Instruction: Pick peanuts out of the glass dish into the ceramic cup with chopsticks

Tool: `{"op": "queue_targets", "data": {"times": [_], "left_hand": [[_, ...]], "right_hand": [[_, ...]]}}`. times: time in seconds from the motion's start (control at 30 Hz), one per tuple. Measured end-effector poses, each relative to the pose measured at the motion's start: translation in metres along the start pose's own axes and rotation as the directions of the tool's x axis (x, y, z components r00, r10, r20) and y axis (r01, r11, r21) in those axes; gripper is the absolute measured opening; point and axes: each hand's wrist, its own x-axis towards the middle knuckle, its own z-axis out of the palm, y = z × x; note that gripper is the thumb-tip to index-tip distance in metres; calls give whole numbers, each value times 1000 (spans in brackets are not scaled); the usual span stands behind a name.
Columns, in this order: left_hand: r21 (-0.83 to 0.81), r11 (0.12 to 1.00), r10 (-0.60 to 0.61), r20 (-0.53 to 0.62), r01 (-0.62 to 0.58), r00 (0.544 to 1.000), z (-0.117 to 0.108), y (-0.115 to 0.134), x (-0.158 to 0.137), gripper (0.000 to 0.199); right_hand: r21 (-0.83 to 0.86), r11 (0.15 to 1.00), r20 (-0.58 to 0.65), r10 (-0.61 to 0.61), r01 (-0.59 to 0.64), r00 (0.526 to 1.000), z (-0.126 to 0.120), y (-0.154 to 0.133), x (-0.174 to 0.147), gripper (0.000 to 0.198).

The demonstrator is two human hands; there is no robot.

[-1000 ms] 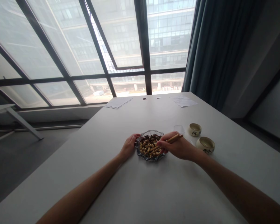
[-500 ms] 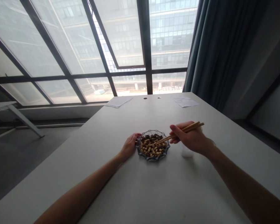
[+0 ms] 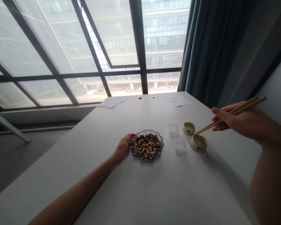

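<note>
A faceted glass bowl holds peanuts in front and dark-shelled seeds behind. My left hand is closed on the bowl's left side, its fingertips partly hidden behind the rim. Between the fingers of my right hand is a pair of wooden chopsticks, slanting down to the left. Their tips are at the back left rim of the nearer ceramic cup, which bears dark characters. Whether anything is pinched at the tips is too small to tell. Behind it stands a similar cup.
Two clear plastic containers, one nearer and one farther, stand between the bowl and the cups. Papers lie at the white table's far left and far right. Windows and a dark curtain are beyond.
My right hand has carried the chopsticks right, from the glass bowl to the nearer ceramic cup, uncovering the cups and containers. My left hand stays on the bowl. The view has shifted slightly right.
</note>
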Motion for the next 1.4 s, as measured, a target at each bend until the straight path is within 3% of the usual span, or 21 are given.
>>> {"op": "queue_targets", "data": {"times": [0.23,0.43,0.5,0.57,0.7,0.87,1.17,1.4], "left_hand": [[11,1000,-6,13,5,1000,1,5,-2,58],[20,1000,-5,12,5,1000,1,8,-3,57],[24,1000,-4,7,4,1000,1,9,-4,56],[28,1000,-2,1,2,1000,1,9,-4,56],[33,999,3,1,-3,1000,0,7,-3,55],[27,1000,7,7,-7,1000,0,1,-2,54],[4,1000,10,20,-10,1000,-1,-6,-1,54],[-1,1000,17,17,-17,1000,-1,-5,0,54]], "right_hand": [[-73,997,77,3,2,997,0,13,17,39],[127,980,119,-167,152,979,30,-14,3,42],[198,955,223,-262,220,939,50,-23,-4,42],[274,924,354,-354,266,865,74,-30,-12,40],[292,908,518,-414,300,749,119,-33,-23,36],[301,912,595,-407,277,693,153,-28,-27,34],[240,929,628,-371,283,685,150,-26,-26,33],[223,905,642,-417,363,643,154,-25,-27,34]]}}
